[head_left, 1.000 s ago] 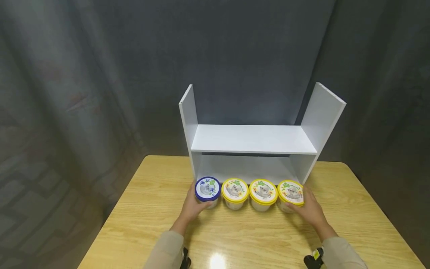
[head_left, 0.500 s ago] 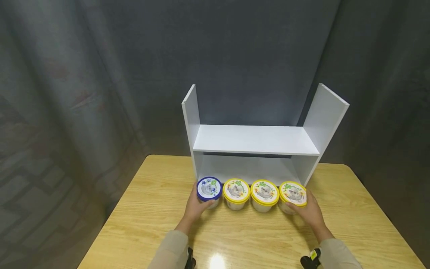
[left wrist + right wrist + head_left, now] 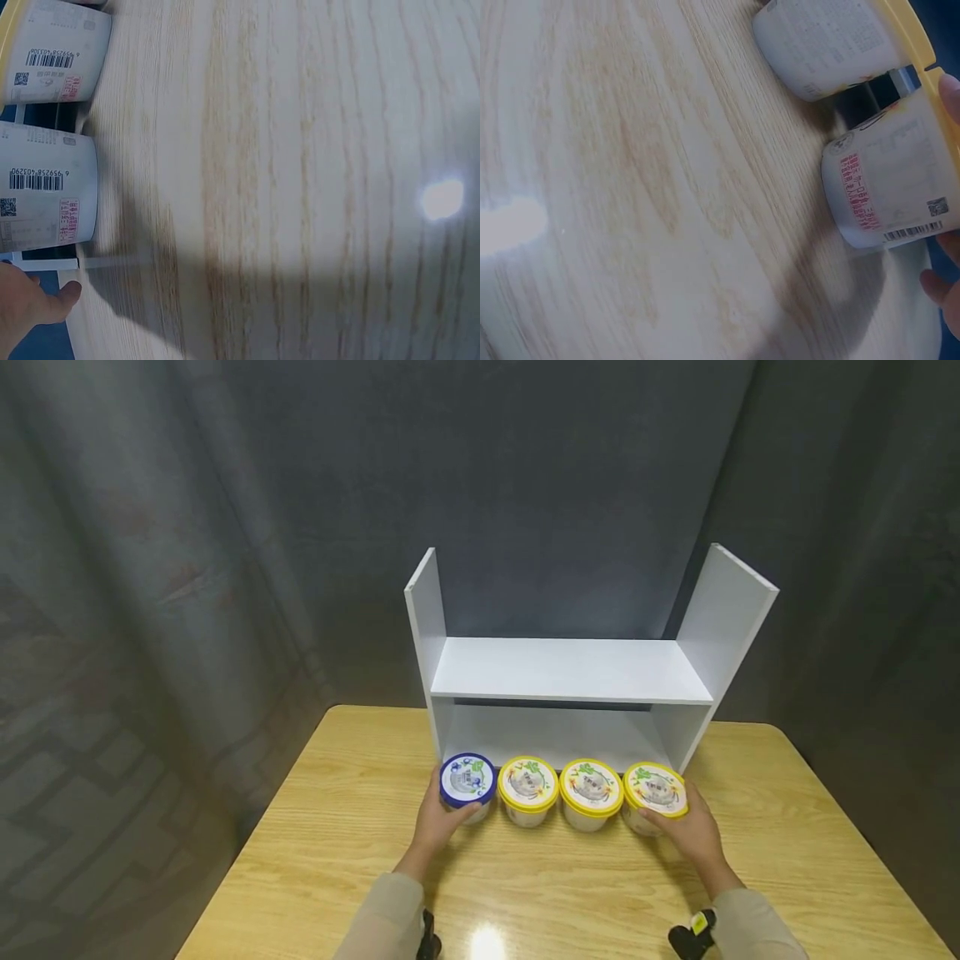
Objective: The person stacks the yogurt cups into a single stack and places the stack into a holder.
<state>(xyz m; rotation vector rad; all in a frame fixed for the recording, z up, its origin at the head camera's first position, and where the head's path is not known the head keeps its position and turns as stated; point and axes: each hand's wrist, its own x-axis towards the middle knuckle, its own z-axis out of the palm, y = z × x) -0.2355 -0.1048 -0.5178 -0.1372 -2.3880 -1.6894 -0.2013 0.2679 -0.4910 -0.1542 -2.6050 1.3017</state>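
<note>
Several round white tubs stand upright in a row at the front of the white shelf unit's lower level. The left end one is a blue-lidded tub [image 3: 467,779] with blueberries printed on top. My left hand [image 3: 432,822] grips it, thumb across its front and fingers round its left side. At the right end my right hand [image 3: 693,831] holds a yellow-lidded tub [image 3: 656,789], thumb at the front of the lid. Two more yellow-lidded tubs [image 3: 591,787] sit between. In the right wrist view, fingers [image 3: 949,300] show beside the right end tub [image 3: 889,180], and barcodes show on several tubs.
The white shelf unit [image 3: 570,670] has a raised middle board and tall side panels [image 3: 723,610]. It stands at the back of a light wooden table [image 3: 555,885]. Dark grey curtains [image 3: 555,493] hang behind and at both sides.
</note>
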